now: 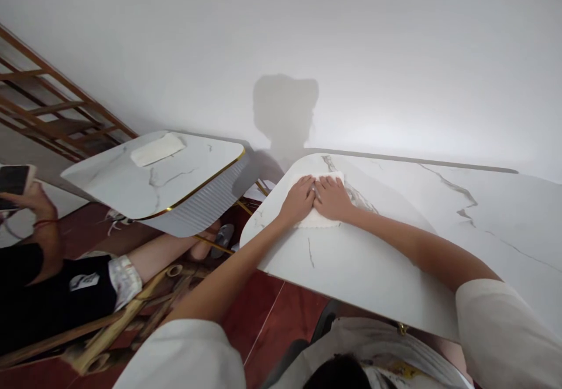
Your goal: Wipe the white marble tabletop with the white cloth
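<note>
A white cloth [318, 220] with a slightly wavy near edge lies spread on the white marble-patterned tabletop [373, 278] in front of me. My left hand [299, 199] rests flat on the cloth, fingers stretched toward the wall. Beside it, my right hand [333, 198] also lies flat on the cloth, and the two hands touch or nearly touch at the fingers. Neither hand grips anything. Most of the cloth's middle is covered by the hands.
To the left stands a gold-edged side table [193, 187] bearing a folded white cloth [158, 149]. A seated person [65, 278] holds a phone [16, 185] beyond a bamboo seat [127, 319]. A wooden rack [57, 102] leans at far left; the wall [395, 73] borders both tables.
</note>
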### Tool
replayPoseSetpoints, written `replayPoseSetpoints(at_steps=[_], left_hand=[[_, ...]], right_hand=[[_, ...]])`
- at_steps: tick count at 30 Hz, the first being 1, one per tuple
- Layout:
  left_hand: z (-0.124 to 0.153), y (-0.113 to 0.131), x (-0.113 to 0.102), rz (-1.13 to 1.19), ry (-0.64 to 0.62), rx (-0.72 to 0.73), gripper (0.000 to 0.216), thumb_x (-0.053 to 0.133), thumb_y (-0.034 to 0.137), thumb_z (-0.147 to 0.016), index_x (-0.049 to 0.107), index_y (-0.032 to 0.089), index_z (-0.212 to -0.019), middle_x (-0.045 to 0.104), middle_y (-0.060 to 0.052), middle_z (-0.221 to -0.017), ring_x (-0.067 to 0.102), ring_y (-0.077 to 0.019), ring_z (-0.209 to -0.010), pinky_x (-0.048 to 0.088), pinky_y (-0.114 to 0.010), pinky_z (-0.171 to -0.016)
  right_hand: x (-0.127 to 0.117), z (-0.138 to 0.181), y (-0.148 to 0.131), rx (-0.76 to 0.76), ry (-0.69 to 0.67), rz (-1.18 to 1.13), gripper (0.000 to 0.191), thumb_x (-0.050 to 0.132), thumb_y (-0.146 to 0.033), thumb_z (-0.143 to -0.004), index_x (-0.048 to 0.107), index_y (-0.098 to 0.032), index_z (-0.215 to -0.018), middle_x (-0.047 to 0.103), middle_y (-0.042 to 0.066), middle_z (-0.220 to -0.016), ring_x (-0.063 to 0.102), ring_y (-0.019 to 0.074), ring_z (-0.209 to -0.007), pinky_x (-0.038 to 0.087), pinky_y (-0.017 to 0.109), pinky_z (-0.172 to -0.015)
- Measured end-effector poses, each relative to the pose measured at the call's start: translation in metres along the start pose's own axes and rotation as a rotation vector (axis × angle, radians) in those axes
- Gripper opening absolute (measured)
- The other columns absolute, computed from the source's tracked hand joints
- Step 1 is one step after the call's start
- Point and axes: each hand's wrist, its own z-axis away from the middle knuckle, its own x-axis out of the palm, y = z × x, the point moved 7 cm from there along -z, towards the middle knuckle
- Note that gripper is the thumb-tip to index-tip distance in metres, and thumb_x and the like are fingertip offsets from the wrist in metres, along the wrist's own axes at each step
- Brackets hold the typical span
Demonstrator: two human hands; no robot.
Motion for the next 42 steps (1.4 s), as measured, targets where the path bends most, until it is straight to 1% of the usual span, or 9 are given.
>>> replayPoseSetpoints(at_steps=[7,10,14,19,24,28,34,38,42], left_hand=[[-0.089,-0.033,0.03,0.022,0.009,0.057,0.042,0.033,0.02,-0.087,0.054,0.015,-0.123,0.053,-0.009,-0.135,0.045,-0.0212,-0.128,0.032,-0.039,-0.111],[-0.122,-0.04,0.039,0.015,0.029,0.075,0.041,0.033,0.019,-0.086,0.056,0.014,-0.12,0.056,-0.01,-0.131,0.047,-0.0212,-0.125,0.034,-0.038,-0.109],[-0.155,-0.024,0.049,0.022,0.019,0.143,0.036,0.033,0.019,-0.087,0.059,0.014,-0.112,0.062,-0.011,-0.12,0.055,-0.021,-0.114,0.041,-0.035,-0.102],[-0.17,0.017,0.066,0.0,-0.051,0.184,0.032,0.033,0.018,-0.087,0.063,0.016,-0.098,0.067,-0.01,-0.106,0.06,-0.0223,-0.101,0.046,-0.036,-0.094],[-0.15,0.061,0.074,0.056,-0.011,0.36,0.037,0.03,0.019,-0.089,0.058,0.012,-0.113,0.062,-0.013,-0.119,0.055,-0.022,-0.114,0.041,-0.037,-0.102],[-0.121,0.076,0.07,0.045,-0.02,0.456,0.043,0.026,0.019,-0.091,0.052,0.008,-0.124,0.054,-0.015,-0.131,0.046,-0.022,-0.126,0.035,-0.038,-0.109],[-0.058,0.064,0.044,0.037,-0.093,0.425,0.046,0.024,0.025,-0.093,0.048,0.012,-0.129,0.05,-0.012,-0.137,0.042,-0.0205,-0.131,0.033,-0.04,-0.112],[0.0,0.047,0.015,0.027,-0.088,0.352,0.049,0.021,0.029,-0.094,0.047,0.012,-0.131,0.047,-0.011,-0.14,0.039,-0.0197,-0.133,0.029,-0.038,-0.114],[0.058,0.039,-0.013,0.0,-0.09,0.271,0.051,0.02,0.031,-0.093,0.045,0.014,-0.134,0.048,-0.011,-0.14,0.039,-0.0204,-0.134,0.03,-0.042,-0.114]], right_hand=[[0.016,-0.074,0.06,0.044,0.067,0.025,0.046,0.038,-0.029,-0.093,0.046,-0.006,-0.133,0.046,0.017,-0.139,0.035,0.0283,-0.128,0.019,0.046,-0.108],[0.019,-0.099,0.082,0.061,0.093,0.045,0.045,0.041,-0.029,-0.092,0.046,-0.008,-0.132,0.048,0.016,-0.138,0.037,0.0269,-0.127,0.021,0.044,-0.107],[0.014,-0.111,0.114,0.131,0.096,0.092,0.04,0.039,-0.027,-0.093,0.05,-0.011,-0.128,0.054,0.015,-0.13,0.043,0.0265,-0.121,0.026,0.043,-0.104],[0.0,-0.087,0.143,0.225,0.045,0.143,0.041,0.033,-0.024,-0.093,0.05,-0.008,-0.127,0.056,0.017,-0.127,0.045,0.0269,-0.119,0.027,0.042,-0.103],[-0.014,-0.04,0.148,0.325,0.027,0.195,0.052,0.028,-0.027,-0.094,0.039,-0.004,-0.139,0.041,0.017,-0.143,0.032,0.0298,-0.132,0.019,0.045,-0.109],[-0.019,-0.008,0.129,0.4,0.009,0.206,0.055,0.028,-0.028,-0.094,0.035,-0.002,-0.142,0.035,0.016,-0.148,0.027,0.0314,-0.136,0.016,0.047,-0.111],[-0.021,0.028,0.06,0.355,0.058,0.21,0.055,0.032,-0.026,-0.093,0.038,0.002,-0.139,0.038,0.022,-0.145,0.029,0.0361,-0.134,0.015,0.051,-0.11],[-0.018,0.049,0.004,0.267,0.062,0.138,0.054,0.035,-0.026,-0.092,0.04,0.005,-0.137,0.039,0.025,-0.143,0.03,0.0376,-0.133,0.017,0.054,-0.109],[-0.018,0.072,-0.046,0.18,0.034,0.058,0.056,0.035,-0.027,-0.092,0.039,0.006,-0.137,0.036,0.026,-0.144,0.028,0.0389,-0.135,0.016,0.055,-0.11]])
